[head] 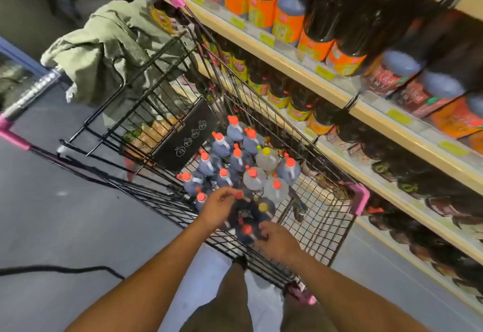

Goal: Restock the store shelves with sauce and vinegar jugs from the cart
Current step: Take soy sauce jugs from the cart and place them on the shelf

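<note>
- Jugs (235, 164): packed upright on floor of cart (326, 227), red and yellow caps up, dark and pale contents mixed. None lifted clear of basket yet.
- Step in hand: pick-up from cart, ahead of transfer to shelves (339, 94) just beside cart on right.
- Left hand (218, 207): reached into near end of load. Fingers curled round neck and red cap of dark jug (243, 205). Judged a grip, though softened by motion blur.
- Right hand (278, 244): lower and nearer, at nearest jug (245, 229). Fingers curled against its side, just beside red cap. Full closure not confirmable through blur.
- Next move, as judged: secure hold at neck or handle before lifting. Raise straight up, clear of wire rim. Avoid tipping neighbouring jugs, which stand touching one another.
- After lift: carry right to shelf row holding matching product. Set down upright, label outward.
- Handling note: full jugs likely heavy for a neck grip, so support from below advisable once clear of cart.
- Also present: green jacket (104, 52) draped over far end of cart, well apart from both hands.
</note>
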`<state>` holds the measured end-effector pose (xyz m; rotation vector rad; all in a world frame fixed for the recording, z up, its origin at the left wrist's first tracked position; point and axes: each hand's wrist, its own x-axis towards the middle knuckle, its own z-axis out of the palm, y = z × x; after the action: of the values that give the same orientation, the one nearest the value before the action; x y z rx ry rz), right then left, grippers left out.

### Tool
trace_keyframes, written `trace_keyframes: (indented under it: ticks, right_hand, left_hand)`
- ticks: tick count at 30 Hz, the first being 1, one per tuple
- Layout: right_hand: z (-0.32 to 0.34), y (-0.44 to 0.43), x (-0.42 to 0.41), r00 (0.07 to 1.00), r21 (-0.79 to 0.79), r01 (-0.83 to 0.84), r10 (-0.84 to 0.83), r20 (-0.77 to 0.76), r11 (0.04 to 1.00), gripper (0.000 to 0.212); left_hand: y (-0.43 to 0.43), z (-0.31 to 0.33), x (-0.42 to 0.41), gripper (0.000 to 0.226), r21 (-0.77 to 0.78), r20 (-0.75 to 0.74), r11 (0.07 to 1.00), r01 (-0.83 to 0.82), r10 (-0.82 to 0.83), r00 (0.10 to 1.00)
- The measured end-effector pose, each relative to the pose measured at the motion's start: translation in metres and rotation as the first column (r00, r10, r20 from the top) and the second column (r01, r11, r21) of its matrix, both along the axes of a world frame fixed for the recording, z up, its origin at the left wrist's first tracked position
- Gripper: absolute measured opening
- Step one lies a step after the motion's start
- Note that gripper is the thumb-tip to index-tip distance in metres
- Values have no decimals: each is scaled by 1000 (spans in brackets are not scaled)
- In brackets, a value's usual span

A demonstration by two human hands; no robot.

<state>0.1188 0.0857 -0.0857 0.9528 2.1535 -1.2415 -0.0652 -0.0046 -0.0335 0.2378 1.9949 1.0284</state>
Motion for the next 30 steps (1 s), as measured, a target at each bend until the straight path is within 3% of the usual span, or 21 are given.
trace_keyframes:
  ticks: [3, 7, 13, 17, 27, 30]
  right_hand:
    - [-10, -8, -9, 999, 87, -42, 43, -11, 995, 37]
    - [-27, -19, -24, 993, 139, -114, 118, -21, 984, 30]
    - [-46, -36, -35, 998, 232, -60, 66, -18, 971, 24]
    - [-42, -36, -32, 992, 193, -65, 84, -91, 979, 18]
    - [79, 19, -56, 932, 142, -116, 157, -325, 983, 11]
    - [137, 40, -76, 921, -65, -92, 60, -385, 994, 18]
  left_hand:
    - [-7, -8, -7, 18, -31, 29, 1000, 6, -5, 1000]
    - [-16, -23, -17, 21, -47, 51, 999, 15, -13, 999]
    - [-24, -33, -30, 28, -74, 77, 996, 40, -34, 996]
    - [-27, -29, -36, 31, -53, 78, 998, 21, -17, 997]
    - [-10, 3, -47, 21, -1, 210, 999, -48, 47, 977]
    - [-2, 13, -52, 25, 24, 328, 995, -100, 87, 941]
